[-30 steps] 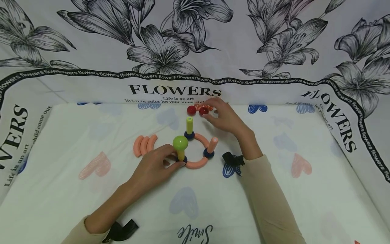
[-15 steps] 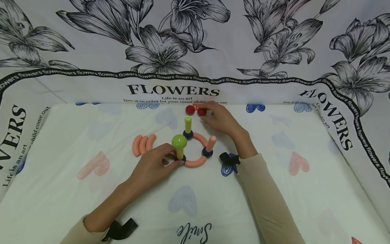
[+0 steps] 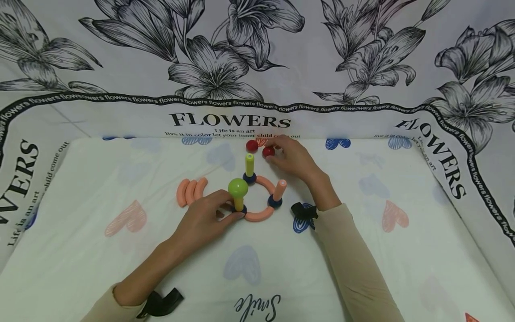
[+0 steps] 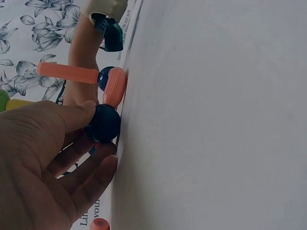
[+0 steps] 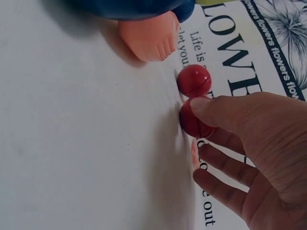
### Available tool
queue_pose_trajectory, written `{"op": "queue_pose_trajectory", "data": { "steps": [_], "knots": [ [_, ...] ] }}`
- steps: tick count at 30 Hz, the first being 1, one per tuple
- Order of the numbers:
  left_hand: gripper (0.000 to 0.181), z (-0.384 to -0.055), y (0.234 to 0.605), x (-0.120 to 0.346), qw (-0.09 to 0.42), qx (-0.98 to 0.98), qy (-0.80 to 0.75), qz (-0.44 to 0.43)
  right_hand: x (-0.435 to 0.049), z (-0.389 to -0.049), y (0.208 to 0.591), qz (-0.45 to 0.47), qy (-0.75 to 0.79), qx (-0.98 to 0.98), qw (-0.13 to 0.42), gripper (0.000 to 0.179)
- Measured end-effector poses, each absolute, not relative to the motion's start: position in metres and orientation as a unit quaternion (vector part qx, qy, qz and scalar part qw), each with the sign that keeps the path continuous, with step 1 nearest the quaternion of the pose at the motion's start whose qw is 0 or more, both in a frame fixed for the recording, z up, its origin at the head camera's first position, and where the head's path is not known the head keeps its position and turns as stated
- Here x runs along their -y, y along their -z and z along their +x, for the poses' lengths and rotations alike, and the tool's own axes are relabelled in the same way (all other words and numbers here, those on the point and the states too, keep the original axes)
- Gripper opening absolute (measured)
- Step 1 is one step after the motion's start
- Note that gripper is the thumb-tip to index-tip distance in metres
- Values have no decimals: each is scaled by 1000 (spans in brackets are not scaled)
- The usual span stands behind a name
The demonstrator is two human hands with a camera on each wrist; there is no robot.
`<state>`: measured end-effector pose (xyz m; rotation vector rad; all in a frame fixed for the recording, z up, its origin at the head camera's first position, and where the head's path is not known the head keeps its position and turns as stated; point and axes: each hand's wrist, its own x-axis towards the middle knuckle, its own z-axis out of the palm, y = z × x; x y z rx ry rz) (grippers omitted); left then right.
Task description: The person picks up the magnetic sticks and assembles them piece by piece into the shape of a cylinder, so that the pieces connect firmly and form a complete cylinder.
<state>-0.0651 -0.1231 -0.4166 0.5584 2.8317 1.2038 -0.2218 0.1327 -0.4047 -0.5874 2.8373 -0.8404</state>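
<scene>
My left hand holds a navy ball between thumb and fingers at the near left of a partial ring of curved orange pieces. From that ball rises a yellow stick topped by a green ball. Other navy balls in the ring bear an upright yellow-green stick and a leaning orange stick. Beyond the ring, my right hand pinches a red ball, thumb on its near side. A second red ball lies beside it.
Several loose curved orange pieces lie side by side left of the ring, close to my left hand. A white cloth printed with hearts covers the surface. Behind it hangs a flower-printed cloth.
My right hand has closed in on the right red ball, which now sits slightly nearer to me than before. My left hand stays on the navy ball.
</scene>
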Motion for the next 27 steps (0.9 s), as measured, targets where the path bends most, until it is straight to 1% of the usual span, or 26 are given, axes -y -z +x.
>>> {"op": "queue_pose_trajectory", "data": {
  "steps": [11,19,22,27],
  "knots": [
    [24,-65,416,122,12,-908,-380,175,-133,-223,408,-212,296,-929,69,41],
    [24,-64,414,123,15,-907,-385,172,-136,-221,399,-205,294,-931,66,41],
    [24,-64,414,123,14,-905,-388,173,-137,-219,393,-212,311,-925,58,40],
    [22,-64,416,123,6,-901,-393,183,-140,-215,382,-236,336,-911,29,36]
  ]
}}
